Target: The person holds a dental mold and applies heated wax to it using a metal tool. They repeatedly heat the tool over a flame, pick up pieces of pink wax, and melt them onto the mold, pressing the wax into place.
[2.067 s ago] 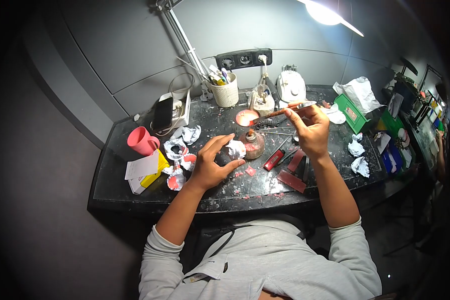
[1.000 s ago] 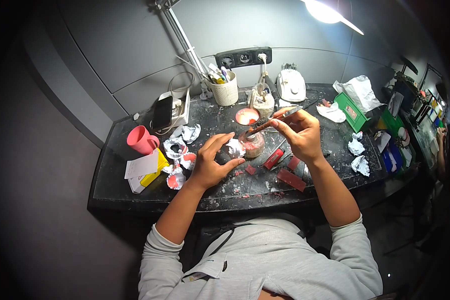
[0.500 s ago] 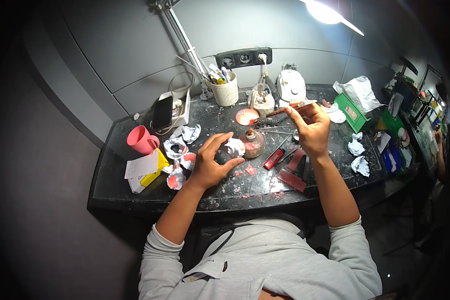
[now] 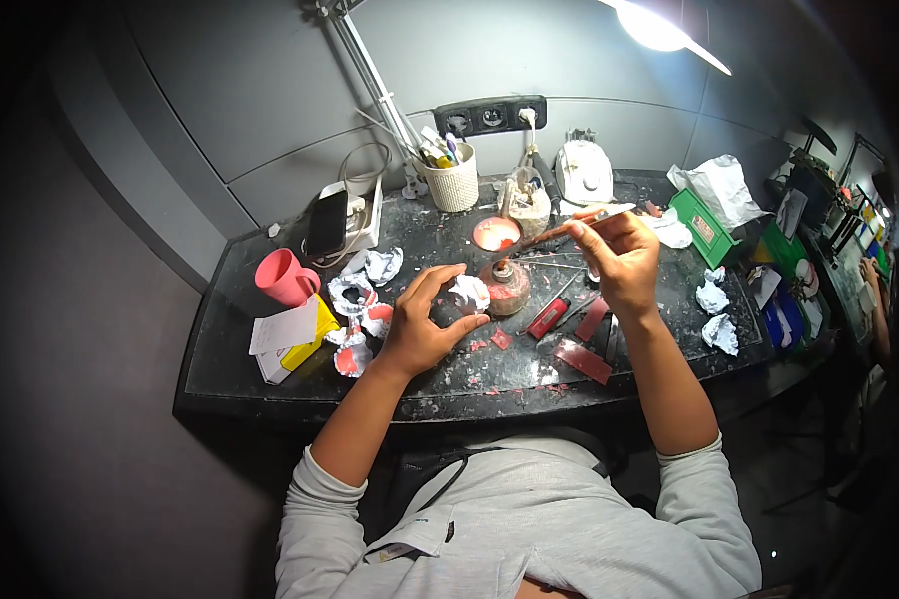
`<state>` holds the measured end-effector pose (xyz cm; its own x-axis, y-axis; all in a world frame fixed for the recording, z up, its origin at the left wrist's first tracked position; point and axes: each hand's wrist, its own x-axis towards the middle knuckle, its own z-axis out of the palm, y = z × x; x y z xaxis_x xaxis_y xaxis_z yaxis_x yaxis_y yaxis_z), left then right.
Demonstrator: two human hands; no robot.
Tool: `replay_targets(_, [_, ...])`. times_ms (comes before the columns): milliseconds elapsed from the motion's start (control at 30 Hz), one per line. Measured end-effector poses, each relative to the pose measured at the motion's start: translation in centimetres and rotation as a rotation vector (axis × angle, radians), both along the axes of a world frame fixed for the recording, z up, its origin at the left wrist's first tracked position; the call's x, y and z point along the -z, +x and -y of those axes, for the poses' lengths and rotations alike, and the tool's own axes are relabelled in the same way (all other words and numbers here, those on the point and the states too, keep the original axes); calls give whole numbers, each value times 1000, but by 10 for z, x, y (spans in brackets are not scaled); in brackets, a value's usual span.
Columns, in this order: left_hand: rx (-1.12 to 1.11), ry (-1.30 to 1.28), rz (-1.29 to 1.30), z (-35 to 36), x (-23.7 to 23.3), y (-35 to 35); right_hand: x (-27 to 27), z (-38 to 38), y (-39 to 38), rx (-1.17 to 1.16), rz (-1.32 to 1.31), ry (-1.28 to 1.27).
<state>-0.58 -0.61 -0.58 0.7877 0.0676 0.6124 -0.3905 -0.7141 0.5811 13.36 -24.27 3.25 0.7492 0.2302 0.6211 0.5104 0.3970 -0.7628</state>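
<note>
My left hand [image 4: 418, 324] is closed around a small white plaster dental model [image 4: 468, 296], held between thumb and fingers just left of a glass spirit burner [image 4: 506, 292]. With a pinch grip, my right hand [image 4: 624, 258] holds a wax knife [image 4: 554, 234] with a brown handle, slanting down to the left. Its tip is right by the top of the burner. Behind the burner is a round dish of pink wax [image 4: 496, 234]. Sheets of pink wax [image 4: 582, 360] and a red lighter [image 4: 548, 318] lie below my right hand.
To the left are white plaster pieces with pink wax [image 4: 351, 357], a pink mug [image 4: 286, 278] and a yellow box [image 4: 315, 334]. A pen basket [image 4: 449, 180] stands at the back. On the right sit a green box [image 4: 704, 227] and crumpled white lumps [image 4: 719, 334]. A lamp [image 4: 659, 25] hangs overhead.
The wax knife's tip has moved from the edge of the wax dish toward me, to the top of the burner. My left hand and the plaster model have stayed in place.
</note>
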Motion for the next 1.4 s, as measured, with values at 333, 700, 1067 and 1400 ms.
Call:
replay_targets(333, [11,39,27,-1,0,1,8,-13,-13,-153,-1,-81])
replay_targets(700, [16,39,33,-2,1,2,9,-14,-12,-91,46,-116])
replay_targets(1067, [23,57,51,-2,2,3,10,-16,-13,-24,84,-135])
replay_targets(1400, [6,10,4,-1,1,1,8,-14,-13,-47,72,-109])
